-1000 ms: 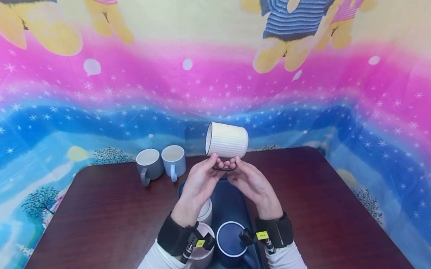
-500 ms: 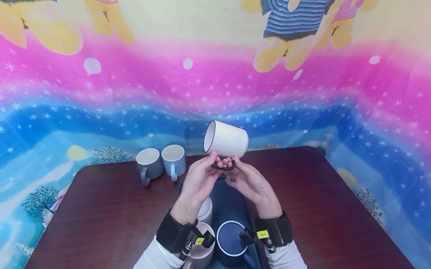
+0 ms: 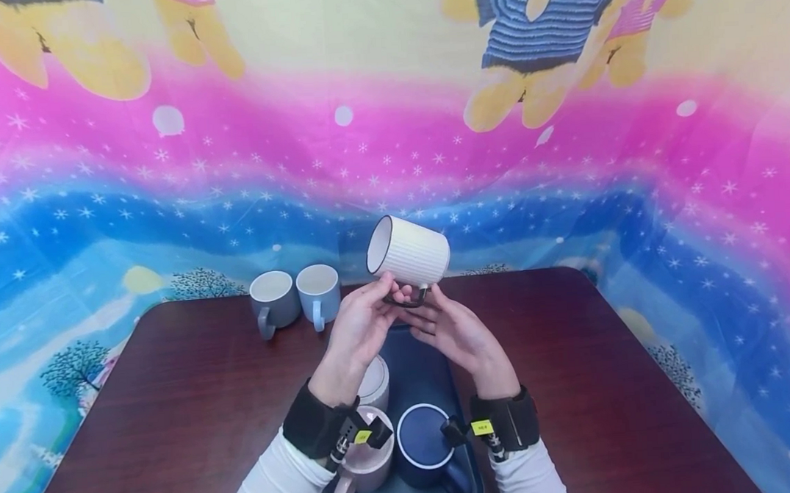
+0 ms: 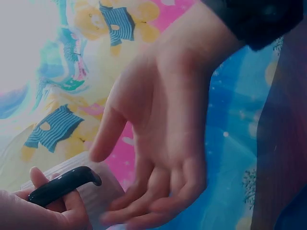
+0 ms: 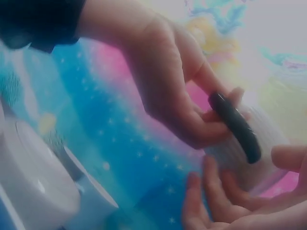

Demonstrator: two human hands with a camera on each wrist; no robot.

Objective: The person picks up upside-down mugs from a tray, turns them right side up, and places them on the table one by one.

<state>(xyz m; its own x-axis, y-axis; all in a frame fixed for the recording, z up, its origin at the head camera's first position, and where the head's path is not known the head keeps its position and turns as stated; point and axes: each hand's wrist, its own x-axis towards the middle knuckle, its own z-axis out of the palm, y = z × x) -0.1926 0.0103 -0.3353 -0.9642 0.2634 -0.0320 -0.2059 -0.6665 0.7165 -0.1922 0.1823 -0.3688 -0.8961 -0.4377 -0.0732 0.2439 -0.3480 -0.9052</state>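
A white ribbed mug (image 3: 411, 252) with a dark rim is held up above the table, tilted with its mouth to the left. My left hand (image 3: 362, 325) grips its dark handle (image 3: 407, 301); the right wrist view shows those fingers (image 5: 163, 86) curled through the handle (image 5: 237, 125). My right hand (image 3: 455, 332) lies just right of the handle. In the left wrist view its palm (image 4: 163, 143) is open, the fingers relaxed and touching the mug's side (image 4: 98, 191).
A dark blue tray (image 3: 420, 370) lies under my hands, with a navy mug (image 3: 425, 440), a pink mug (image 3: 367, 461) and a white cup (image 3: 377, 383). A grey mug (image 3: 273, 296) and a light blue mug (image 3: 319, 290) stand at the back left of the dark wooden table (image 3: 176, 396).
The white mug has tipped further, its mouth turning more toward me, and has risen slightly. My right hand's fingers have eased off the handle.
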